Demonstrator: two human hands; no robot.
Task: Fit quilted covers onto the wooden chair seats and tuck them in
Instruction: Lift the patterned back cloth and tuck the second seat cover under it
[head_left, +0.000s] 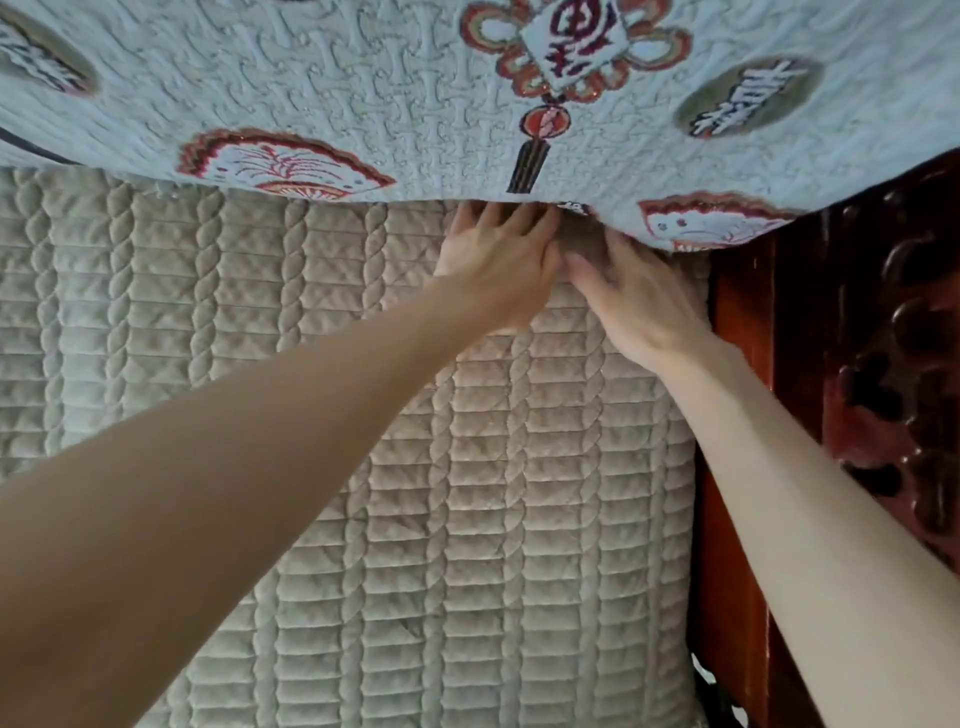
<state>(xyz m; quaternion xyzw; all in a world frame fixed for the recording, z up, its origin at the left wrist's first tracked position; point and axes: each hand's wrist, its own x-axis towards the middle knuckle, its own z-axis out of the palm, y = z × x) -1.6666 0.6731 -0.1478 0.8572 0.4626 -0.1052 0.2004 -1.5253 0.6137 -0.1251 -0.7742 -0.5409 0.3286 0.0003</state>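
A beige quilted seat cover (322, 395) with rope-like stitched columns lies flat over the chair seat. Above it hangs a pale blue quilted back cover (363, 88) with red fan and knot patterns. My left hand (498, 260) presses flat on the beige cover at the back of the seat, its fingertips hidden under the blue cover's lower edge. My right hand (634, 301) lies just beside it, fingers also pushed in under that edge. Both hands touch each other near the thumbs. The fingertips of both hands are hidden.
A dark red carved wooden armrest (883, 374) runs down the right side, close against the seat cover's right edge. The wooden frame (727, 545) shows as a narrow strip beside the cover.
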